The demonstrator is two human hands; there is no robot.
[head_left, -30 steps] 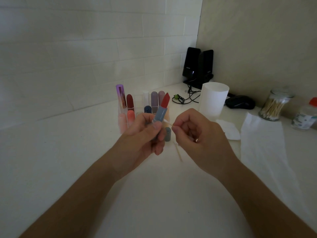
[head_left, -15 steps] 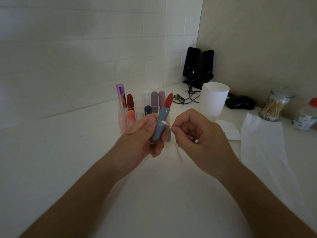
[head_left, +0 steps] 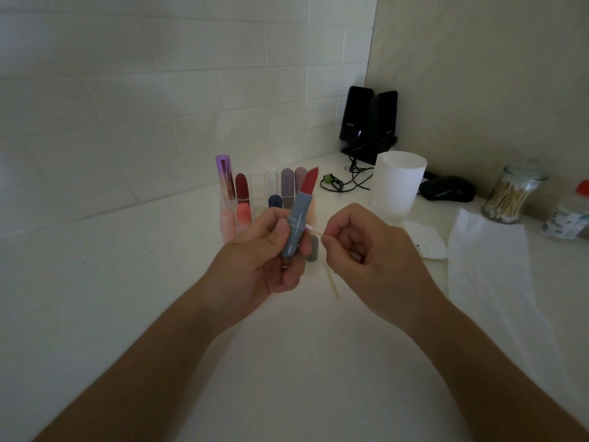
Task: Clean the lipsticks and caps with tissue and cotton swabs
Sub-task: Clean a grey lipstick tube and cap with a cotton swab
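Centrally, we hold an uncapped lipstick (head_left: 299,218) in our left hand (head_left: 255,260), thumb and curled fingers wrapped round its blue-grey case, the red stick pointing up and tilted slightly right. Our right hand (head_left: 366,250) pinches a cotton swab (head_left: 314,229) between thumb and forefinger, its white tip touching the side of the case. A grey cap (head_left: 312,248) and a second swab (head_left: 331,282) rest on the table (head_left: 287,362) between the hands. Behind stands a rack of lipsticks (head_left: 242,193); a tissue (head_left: 490,260) and a jar of swabs (head_left: 510,199) lie to the right.
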